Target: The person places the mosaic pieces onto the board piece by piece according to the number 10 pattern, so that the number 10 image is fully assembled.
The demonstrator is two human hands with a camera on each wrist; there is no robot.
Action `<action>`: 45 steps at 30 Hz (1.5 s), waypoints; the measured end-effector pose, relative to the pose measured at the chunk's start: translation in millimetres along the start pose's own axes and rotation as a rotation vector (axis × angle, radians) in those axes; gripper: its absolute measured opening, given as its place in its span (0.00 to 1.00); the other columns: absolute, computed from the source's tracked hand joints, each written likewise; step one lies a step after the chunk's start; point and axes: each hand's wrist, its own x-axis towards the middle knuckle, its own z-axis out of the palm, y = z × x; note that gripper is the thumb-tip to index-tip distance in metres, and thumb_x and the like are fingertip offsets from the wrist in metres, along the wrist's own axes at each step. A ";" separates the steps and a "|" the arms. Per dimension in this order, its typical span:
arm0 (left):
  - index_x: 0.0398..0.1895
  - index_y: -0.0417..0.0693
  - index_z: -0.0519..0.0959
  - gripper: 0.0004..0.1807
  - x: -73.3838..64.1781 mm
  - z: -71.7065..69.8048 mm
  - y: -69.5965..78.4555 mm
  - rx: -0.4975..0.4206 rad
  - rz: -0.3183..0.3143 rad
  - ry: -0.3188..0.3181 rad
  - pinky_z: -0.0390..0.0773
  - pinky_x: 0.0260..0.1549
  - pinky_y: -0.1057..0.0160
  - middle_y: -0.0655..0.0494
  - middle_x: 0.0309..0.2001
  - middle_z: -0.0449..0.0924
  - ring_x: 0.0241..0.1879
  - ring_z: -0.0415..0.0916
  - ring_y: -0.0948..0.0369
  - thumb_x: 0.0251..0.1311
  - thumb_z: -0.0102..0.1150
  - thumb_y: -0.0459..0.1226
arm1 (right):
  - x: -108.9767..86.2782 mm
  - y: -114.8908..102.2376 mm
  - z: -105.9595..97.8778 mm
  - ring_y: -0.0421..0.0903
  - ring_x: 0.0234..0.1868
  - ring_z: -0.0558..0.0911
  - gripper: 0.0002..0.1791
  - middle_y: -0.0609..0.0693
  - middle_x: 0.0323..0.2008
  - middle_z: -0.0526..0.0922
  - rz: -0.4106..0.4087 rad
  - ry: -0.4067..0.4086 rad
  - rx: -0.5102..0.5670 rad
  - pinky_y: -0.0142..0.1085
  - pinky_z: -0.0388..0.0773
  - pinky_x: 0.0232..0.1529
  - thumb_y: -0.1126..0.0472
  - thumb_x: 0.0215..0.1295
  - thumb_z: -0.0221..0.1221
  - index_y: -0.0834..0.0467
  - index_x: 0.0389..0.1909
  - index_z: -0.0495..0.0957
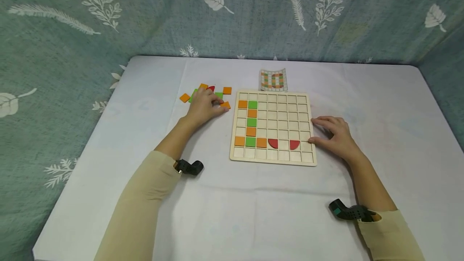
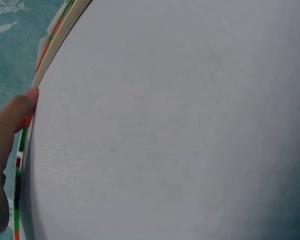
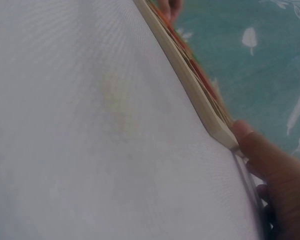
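Note:
My left hand (image 1: 204, 106) is over a loose group of tiles, with thumb and forefinger pinching an orange square tile (image 1: 225, 105). In the left wrist view, the thumb (image 2: 21, 111) has a bit of orange at its tip. My right hand (image 1: 335, 135) rests its thumb and fingertips against the right edge of a wooden grid board (image 1: 273, 161); the right wrist view shows that thumb (image 3: 257, 145) at the board's rim. Orange and green squares form a column and part of a row on the board's left side. Two red quarter-round tiles (image 1: 273, 143) lie in the same lower row.
Around my left hand lie more loose tiles, among them an orange square (image 1: 227, 90), another orange one (image 1: 185, 98) and a red piece (image 1: 211, 88). A pattern card (image 1: 273, 80) lies just behind the board. A leaf-print curtain (image 1: 239, 23) hangs beyond the white table (image 1: 253, 212).

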 end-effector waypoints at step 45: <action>0.28 0.48 0.86 0.16 -40.8 16.4 75.4 -0.163 0.310 0.073 0.63 0.37 0.60 0.58 0.26 0.70 0.33 0.63 0.58 0.41 0.75 0.48 | 0.2 5.8 0.7 0.62 0.56 0.63 0.32 0.63 0.53 0.73 -0.048 0.017 0.026 0.59 0.49 0.57 0.62 0.44 0.73 0.64 0.54 0.76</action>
